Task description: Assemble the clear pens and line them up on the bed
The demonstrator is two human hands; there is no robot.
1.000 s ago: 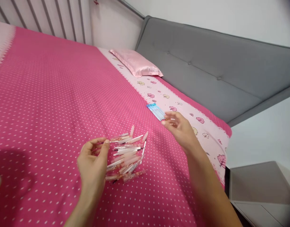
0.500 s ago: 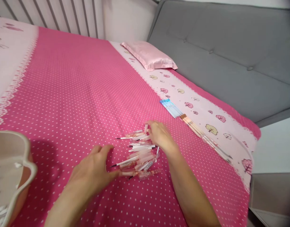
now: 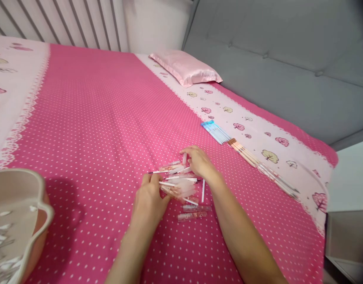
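A loose pile of several thin pink and white pens [image 3: 181, 185] lies on the pink dotted bedsheet [image 3: 95, 118]. My left hand [image 3: 149, 201] rests on the pile's left side with its fingers curled onto the pens. My right hand [image 3: 199, 162] touches the pile's far right end, fingers bent over the pens there. Two clear pink tubes [image 3: 195, 212] lie just in front of the pile. A sorted row lies on the pale border to the right: blue pens [image 3: 214, 131], then orange-capped pens [image 3: 243, 152], then clear ones [image 3: 277, 180].
A beige bag with handles [image 3: 15, 221] stands at the lower left. A pink pillow [image 3: 186, 68] lies by the grey padded headboard [image 3: 273, 67]. A grey bedside table [image 3: 347, 240] stands at the right edge of the bed.
My left hand moved right and onto the pile. My right hand came back from the sorted row to the pile's far end. The pens have shifted and spread a little.
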